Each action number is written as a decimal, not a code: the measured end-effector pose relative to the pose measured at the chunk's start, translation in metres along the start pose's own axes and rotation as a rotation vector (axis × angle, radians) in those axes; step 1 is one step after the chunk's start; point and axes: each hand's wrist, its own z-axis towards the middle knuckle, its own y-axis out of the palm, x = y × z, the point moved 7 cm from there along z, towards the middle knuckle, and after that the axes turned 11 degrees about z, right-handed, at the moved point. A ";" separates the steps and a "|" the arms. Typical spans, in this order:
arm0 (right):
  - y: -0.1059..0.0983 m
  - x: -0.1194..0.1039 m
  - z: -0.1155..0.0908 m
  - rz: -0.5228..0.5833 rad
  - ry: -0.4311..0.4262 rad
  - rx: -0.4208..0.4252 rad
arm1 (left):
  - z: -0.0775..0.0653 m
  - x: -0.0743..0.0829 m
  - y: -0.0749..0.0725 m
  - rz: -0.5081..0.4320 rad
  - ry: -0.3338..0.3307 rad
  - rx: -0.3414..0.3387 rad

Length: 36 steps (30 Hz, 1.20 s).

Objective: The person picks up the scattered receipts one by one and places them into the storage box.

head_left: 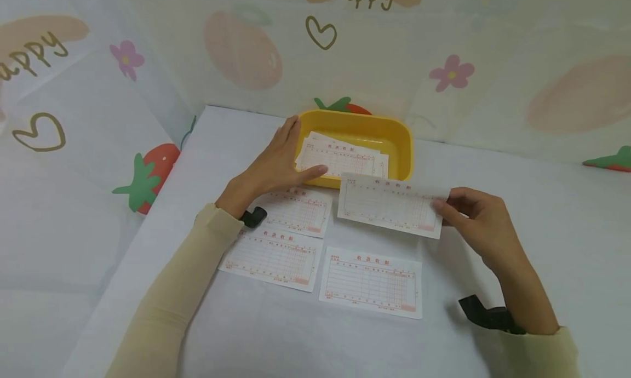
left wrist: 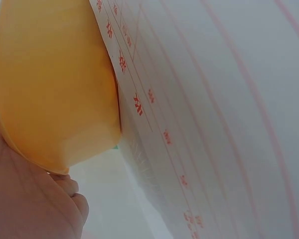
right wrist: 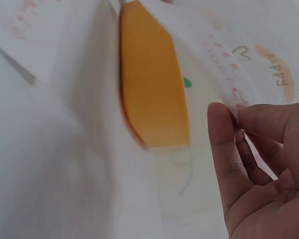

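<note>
My right hand (head_left: 480, 222) pinches the right end of a receipt slip (head_left: 386, 205), white with a red printed grid, between thumb and fingers. The held slip is tilted, and its far edge overlaps the front rim of a yellow plastic tray (head_left: 405, 145). At the tray's left end my left hand (head_left: 273, 167) holds the rim, fingers along the outer side and thumb over the front edge. Several similar slips (head_left: 337, 159) lie stacked inside the tray. In the right wrist view, the fingertips (right wrist: 222, 117) of the right hand meet the slip's edge.
On the white tabletop (head_left: 365, 345) in front of the tray lie three more receipt slips: one at the right (head_left: 372, 282), one at the left (head_left: 276, 257), and one behind it (head_left: 305, 211), partly under the left wrist. A patterned cloth backdrop (head_left: 379, 49) rises behind the tray.
</note>
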 end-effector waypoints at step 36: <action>0.041 -0.048 0.105 -0.067 -0.038 0.011 | 0.000 -0.001 0.001 -0.008 0.007 -0.005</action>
